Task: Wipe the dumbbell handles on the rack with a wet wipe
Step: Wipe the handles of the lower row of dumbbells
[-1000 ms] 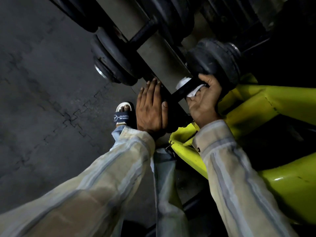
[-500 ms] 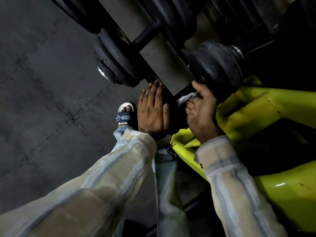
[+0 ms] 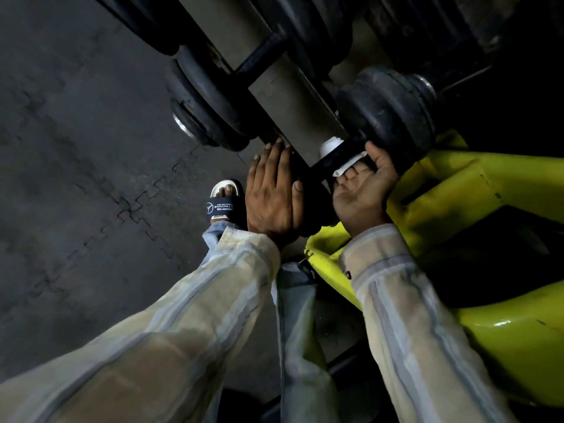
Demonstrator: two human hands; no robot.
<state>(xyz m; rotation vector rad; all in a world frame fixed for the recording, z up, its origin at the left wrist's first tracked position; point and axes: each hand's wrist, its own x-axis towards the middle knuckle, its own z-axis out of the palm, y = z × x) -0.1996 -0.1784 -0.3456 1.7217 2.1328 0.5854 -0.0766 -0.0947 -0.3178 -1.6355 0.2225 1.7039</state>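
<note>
A black dumbbell lies on the rack's grey rail (image 3: pixel 290 96), its far head (image 3: pixel 387 105) rounded and rubbery. My right hand (image 3: pixel 363 190) curls round its dark handle (image 3: pixel 338 157) from below, palm turned up, thumb over the top near the far head. A white wet wipe (image 3: pixel 329 146) is wrapped on the handle under those fingers. My left hand (image 3: pixel 271 193) presses flat, fingers straight, against the near head (image 3: pixel 314 196), which is mostly hidden between both hands.
Another black dumbbell (image 3: pixel 207 111) sits further along the rail, more above it. A yellow-green metal frame (image 3: pixel 457 193) runs under my right arm. My sandalled foot (image 3: pixel 224 203) stands on dark interlocking floor mats (image 3: pixel 76 148) at the left.
My right hand has twisted round the handle with the wipe, from knuckles up to palm up, sliding towards the far head. My left hand has stayed pressed on the near head.
</note>
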